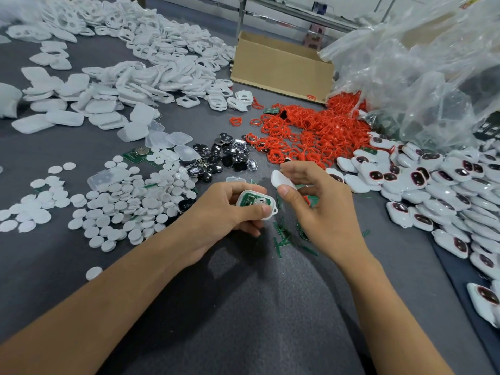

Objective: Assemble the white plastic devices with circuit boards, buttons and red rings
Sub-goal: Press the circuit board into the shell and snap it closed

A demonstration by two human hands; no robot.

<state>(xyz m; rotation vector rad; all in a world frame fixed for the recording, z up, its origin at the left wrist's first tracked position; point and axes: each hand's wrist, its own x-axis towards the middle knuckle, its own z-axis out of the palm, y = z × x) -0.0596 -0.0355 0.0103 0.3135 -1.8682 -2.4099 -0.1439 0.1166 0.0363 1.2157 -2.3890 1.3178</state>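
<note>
My left hand (227, 212) grips a white device shell (257, 203) with a green circuit board and a coin cell seated inside, open side up. My right hand (316, 204) pinches a white plastic cover (281, 180) between thumb and fingers, just up and right of the shell, apart from it. A heap of red rings (311, 131) lies beyond the hands. Black glossy buttons (224, 155) are scattered left of the rings. Finished white devices (433, 185) with dark windows pile up on the right.
White round discs (121, 201) cover the table's left side. Empty white shells (135, 63) are heaped at the back left. A cardboard box (281, 69) stands behind, with crumpled clear plastic bags (419, 63) at the back right. Green board offcuts (284, 236) lie under my hands on grey felt.
</note>
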